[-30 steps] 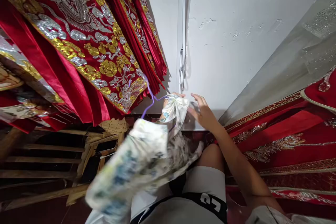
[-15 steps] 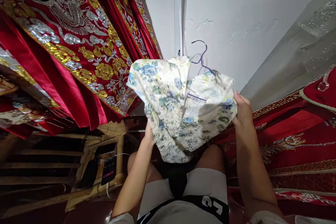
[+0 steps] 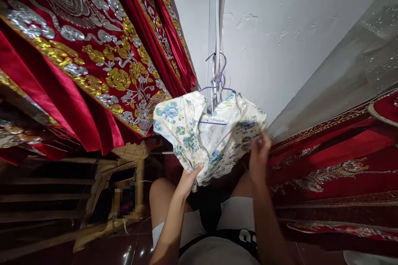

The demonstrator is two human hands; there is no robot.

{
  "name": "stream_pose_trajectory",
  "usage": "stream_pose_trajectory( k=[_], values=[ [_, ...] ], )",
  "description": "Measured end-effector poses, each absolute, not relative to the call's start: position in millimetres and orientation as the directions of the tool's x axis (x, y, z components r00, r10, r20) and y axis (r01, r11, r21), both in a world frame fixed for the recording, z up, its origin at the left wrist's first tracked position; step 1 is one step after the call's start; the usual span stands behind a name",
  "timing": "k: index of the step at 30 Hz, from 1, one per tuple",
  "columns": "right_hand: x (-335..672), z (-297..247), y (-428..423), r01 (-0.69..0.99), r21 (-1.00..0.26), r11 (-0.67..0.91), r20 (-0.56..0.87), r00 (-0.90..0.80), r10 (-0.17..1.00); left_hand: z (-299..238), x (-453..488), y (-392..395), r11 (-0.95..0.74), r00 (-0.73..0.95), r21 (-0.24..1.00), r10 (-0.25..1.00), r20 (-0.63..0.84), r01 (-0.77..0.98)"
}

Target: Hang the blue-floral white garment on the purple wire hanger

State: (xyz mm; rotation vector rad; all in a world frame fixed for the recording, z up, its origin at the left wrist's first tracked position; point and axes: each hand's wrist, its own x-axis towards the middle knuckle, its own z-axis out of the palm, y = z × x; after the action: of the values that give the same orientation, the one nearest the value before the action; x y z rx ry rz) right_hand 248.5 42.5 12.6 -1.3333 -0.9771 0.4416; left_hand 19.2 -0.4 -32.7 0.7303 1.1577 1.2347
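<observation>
A white floral blouse [image 3: 186, 130] with blue and green flowers hangs on a purple hanger [image 3: 221, 78] in front of me, its neckline open in a V. My left hand [image 3: 190, 180] grips the lower front of the blouse, thumb on top and fingers hidden behind the cloth. At the blouse's right sleeve edge is my right hand [image 3: 261, 147], its fingers bent and blurred by motion. Whether it pinches the cloth there I cannot make out. The hanger's hook stands upright against the wall.
Red embroidered garments [image 3: 121, 62] with gold and silver sequins hang on the left. More red beaded fabric [image 3: 326, 161] lies on the right, below a sheer grey cloth [image 3: 351, 58]. A bamboo chair [image 3: 93, 198] stands low at left, with a blurred-out device on it. Behind is a white wall [image 3: 264, 20].
The blouse and hanger have moved left and lower, with the neckline turned more toward me. My left hand has shifted onto the lower front; my right hand has come inward and down.
</observation>
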Motion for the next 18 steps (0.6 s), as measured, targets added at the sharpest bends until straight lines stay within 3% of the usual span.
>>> stream_pose_trajectory(
  k=[1, 3, 9, 12, 14, 15, 16, 18],
  values=[
    [231, 0, 31, 0.224, -0.951, 0.215, 0.299, 0.473, 0.829, -34, 25, 0, 0.220, -0.077, 0.923, 0.963, -0.256, -0.315],
    [198, -18, 14, 0.148, -0.979, 0.139, 0.163, 0.160, 0.974, -34, 33, 0, 0.194, -0.074, 0.939, 0.972, -0.223, -0.283],
    [182, -13, 14, 0.168, -0.979, 0.115, 0.092, -0.141, 0.986, -32, 32, -3, 0.126, -0.076, 0.973, 0.987, -0.143, -0.194],
    [189, -6, 18, 0.102, -0.991, 0.082, 0.064, -0.165, 0.984, -38, 32, -9, 0.020, -0.291, 0.998, 0.956, -0.037, -0.061],
    [188, -6, 15, 0.025, -1.000, 0.018, 0.015, -0.122, 0.992, -45, 37, -13, -0.112, -0.558, 0.985, 0.813, 0.168, 0.134],
    [187, -7, 13, -0.011, -1.000, -0.024, -0.022, -0.116, 0.993, -48, 41, -15, -0.157, -0.611, 0.959, 0.744, 0.271, 0.234],
    [185, -7, 11, -0.042, -0.997, -0.067, -0.061, -0.128, 0.990, -51, 46, -15, -0.188, -0.594, 0.933, 0.728, 0.341, 0.306],
    [183, -7, 8, -0.079, -0.987, -0.142, -0.124, -0.199, 0.972, -55, 56, -12, -0.216, -0.423, 0.921, 0.838, 0.345, 0.324]
  ],
)
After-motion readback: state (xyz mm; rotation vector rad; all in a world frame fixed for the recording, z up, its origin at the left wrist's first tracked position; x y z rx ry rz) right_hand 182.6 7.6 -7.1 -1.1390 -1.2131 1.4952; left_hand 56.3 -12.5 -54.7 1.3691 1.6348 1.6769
